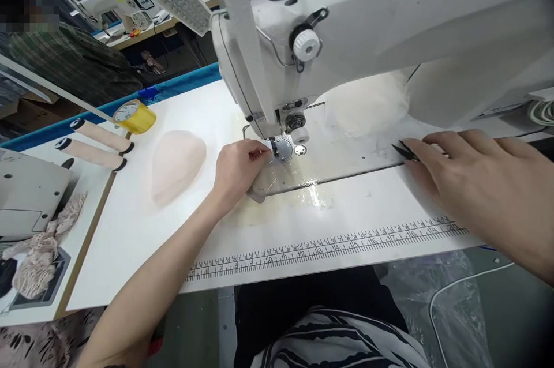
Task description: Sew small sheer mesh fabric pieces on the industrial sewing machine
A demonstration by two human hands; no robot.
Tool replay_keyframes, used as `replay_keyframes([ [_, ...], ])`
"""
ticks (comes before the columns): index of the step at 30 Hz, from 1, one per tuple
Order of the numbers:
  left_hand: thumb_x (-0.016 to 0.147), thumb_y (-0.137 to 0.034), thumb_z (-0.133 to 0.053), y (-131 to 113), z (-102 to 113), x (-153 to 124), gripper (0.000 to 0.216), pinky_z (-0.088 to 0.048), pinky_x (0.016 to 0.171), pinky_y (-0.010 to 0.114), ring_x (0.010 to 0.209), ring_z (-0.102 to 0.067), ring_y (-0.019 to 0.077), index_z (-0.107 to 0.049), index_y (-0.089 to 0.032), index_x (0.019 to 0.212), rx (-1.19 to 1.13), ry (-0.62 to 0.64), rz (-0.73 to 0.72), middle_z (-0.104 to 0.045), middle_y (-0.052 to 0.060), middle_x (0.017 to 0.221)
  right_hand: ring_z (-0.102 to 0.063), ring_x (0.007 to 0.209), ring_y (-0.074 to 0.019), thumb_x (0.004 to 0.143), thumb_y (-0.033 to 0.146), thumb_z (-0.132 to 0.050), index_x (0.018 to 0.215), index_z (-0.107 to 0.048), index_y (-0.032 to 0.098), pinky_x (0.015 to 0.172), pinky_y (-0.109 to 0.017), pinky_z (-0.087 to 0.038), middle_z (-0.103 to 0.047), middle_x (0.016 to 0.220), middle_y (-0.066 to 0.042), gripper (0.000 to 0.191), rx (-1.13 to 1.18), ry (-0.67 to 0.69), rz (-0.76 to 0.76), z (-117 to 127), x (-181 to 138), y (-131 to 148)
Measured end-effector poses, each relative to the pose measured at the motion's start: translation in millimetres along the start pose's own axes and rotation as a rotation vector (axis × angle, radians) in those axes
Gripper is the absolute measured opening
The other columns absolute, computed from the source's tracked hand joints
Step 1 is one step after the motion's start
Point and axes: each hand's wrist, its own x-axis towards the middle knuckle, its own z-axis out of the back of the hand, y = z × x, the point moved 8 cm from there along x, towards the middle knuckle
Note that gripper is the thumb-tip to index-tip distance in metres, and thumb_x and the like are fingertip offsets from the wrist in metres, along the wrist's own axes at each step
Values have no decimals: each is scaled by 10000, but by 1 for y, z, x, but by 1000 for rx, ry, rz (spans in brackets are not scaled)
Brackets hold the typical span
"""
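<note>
My left hand [240, 165] is beside the needle area of a white sewing machine [264, 56], with thumb and forefinger pinched together next to the presser foot [274, 146]. Whatever is between those fingertips is too small to make out. On the right, my right hand [480, 177] rests over the machine bed, closed around thread snips [404, 151] whose dark pointed blades stick out to the left. A sheer pale pink fabric piece [179, 166] lies left of my left hand. Behind the needle area is a pale cream fabric piece [367, 104], partly hidden by the machine.
Yellow tape [135, 116] and two thread cones [101, 136] lie at the left. A printed ruler [320, 250] runs along the table's front edge. Crumpled lacy fabric [37, 270] is on the neighbouring table. A person in a plaid shirt [69, 62] is at the back left.
</note>
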Motion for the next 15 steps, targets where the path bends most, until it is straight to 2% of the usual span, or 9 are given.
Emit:
replay_keyframes([
  [1, 799, -134, -633, 0, 0, 1, 160, -445, 612, 270, 661, -583, 133, -760, -228, 822, 4, -2, -15, -696, -23, 763, -596, 887, -281, 989, 275, -402, 1083, -629, 110, 702, -371, -406, -667, 1005, -122, 296, 36, -47, 21, 5, 1, 2],
  [3, 803, -124, -632, 0, -1, 2, 164, -436, 602, 269, 655, -571, 129, -761, -223, 824, 23, -10, -58, -677, -21, 755, -610, 878, -271, 996, 303, -388, 1111, -643, 125, 668, -364, -417, -679, 1051, -107, 331, 148, -118, 63, 15, 4, 8],
  [6, 831, -124, -617, -1, -2, 4, 172, -431, 601, 269, 679, -575, 131, -759, -221, 841, 69, -32, -125, -674, -10, 802, -625, 731, -203, 1001, 309, -394, 1055, -684, 178, 498, -311, -355, -710, 970, -47, 323, 326, -178, 121, 28, 14, 24],
  [9, 848, -120, -608, -3, -4, 5, 182, -413, 590, 273, 752, -599, 152, -753, -230, 843, 158, -50, -192, -687, -2, 880, -647, 732, -160, 984, 267, -460, 1007, -705, 215, 488, -277, -357, -722, 943, -6, 252, 519, -214, 200, 35, 33, 46],
  [12, 853, -117, -609, -7, -7, 3, 179, -384, 591, 295, 774, -605, 171, -742, -229, 808, 276, -79, -284, -689, 0, 868, -664, 860, -171, 961, 274, -502, 1016, -706, 223, 606, -266, -451, -718, 981, -9, 217, 913, -131, 178, 25, 64, 64],
  [15, 885, -161, -594, -11, -9, -1, 166, -366, 616, 323, 731, -586, 171, -722, -219, 796, 346, -153, -376, -676, -1, 810, -659, 851, -197, 906, 338, -577, 922, -716, 231, 683, -300, -499, -714, 909, -9, 176, 1280, 32, -18, -3, 95, 76],
])
